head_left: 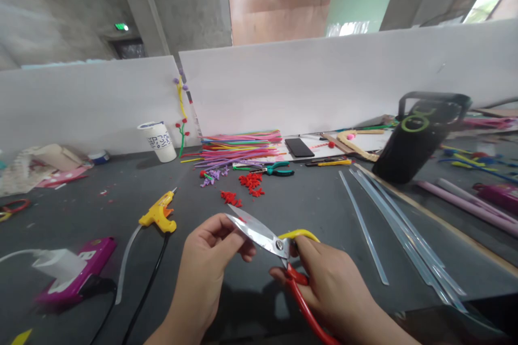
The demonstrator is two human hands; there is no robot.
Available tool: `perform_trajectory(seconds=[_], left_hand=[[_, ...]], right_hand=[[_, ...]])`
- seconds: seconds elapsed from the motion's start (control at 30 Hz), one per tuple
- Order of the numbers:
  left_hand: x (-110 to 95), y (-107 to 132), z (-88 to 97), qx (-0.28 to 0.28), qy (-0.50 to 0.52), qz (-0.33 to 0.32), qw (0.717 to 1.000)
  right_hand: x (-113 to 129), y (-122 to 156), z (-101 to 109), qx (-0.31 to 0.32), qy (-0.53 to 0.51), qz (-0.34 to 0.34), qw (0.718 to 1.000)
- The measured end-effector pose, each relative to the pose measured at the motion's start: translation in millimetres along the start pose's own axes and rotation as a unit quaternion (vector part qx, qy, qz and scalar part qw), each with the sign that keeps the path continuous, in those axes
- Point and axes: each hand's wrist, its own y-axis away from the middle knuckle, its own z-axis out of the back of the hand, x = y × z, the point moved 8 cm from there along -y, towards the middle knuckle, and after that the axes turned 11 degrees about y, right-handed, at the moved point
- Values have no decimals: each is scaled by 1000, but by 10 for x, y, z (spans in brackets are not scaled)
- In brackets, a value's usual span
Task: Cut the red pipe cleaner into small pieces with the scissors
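Observation:
My right hand (329,275) is closed round the scissors (259,232), which have one yellow and one red handle. Their blades point up and left, over the dark table. At the blade end, my left hand (210,259) has its thumb and fingers pinched together. A speck of red shows by the blade there, but what the fingers hold is too hidden to make out. Beyond the blade tips lie piles of short red fuzzy pieces (250,180) and a smaller pile of purple pieces (214,176).
Left stand a yellow glue gun (159,213), a purple power strip (91,264) and a white cup (159,143). Bundled pipe cleaners (238,148), teal-handled pliers (279,169) and a phone (299,147) lie behind. Right are clear glue sticks (364,226) and a black bottle (413,140).

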Motion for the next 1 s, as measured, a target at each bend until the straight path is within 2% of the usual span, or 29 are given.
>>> perform_trajectory(seconds=[0.3, 0.43, 0.57, 0.63, 0.7, 0.8, 0.9, 1.0], left_hand=[[-16, -8, -4, -11, 8, 6, 1000], [-32, -9, 17, -35, 9, 6, 999], [-64, -6, 14, -52, -9, 3, 999], [-22, -14, -22, -36, -18, 25, 999], [81, -20, -78, -1, -23, 72, 997], [274, 9, -176, 67, -24, 152, 986], [398, 71, -270, 124, -22, 201, 971], [466, 142, -351, 163, -29, 235, 958]], right_hand=[[14, 5, 13, -21, 4, 8, 1000], [7, 3, 13, -29, 3, 6, 1000], [-61, -14, -9, -3, -37, -29, 999], [-104, -34, -35, 31, -109, -56, 992], [-109, -62, -61, 67, -229, -72, 969], [-123, -102, -105, 102, -396, -116, 905], [-137, -118, -185, 138, -492, -167, 843], [-61, -148, -211, 175, -550, -150, 803]])
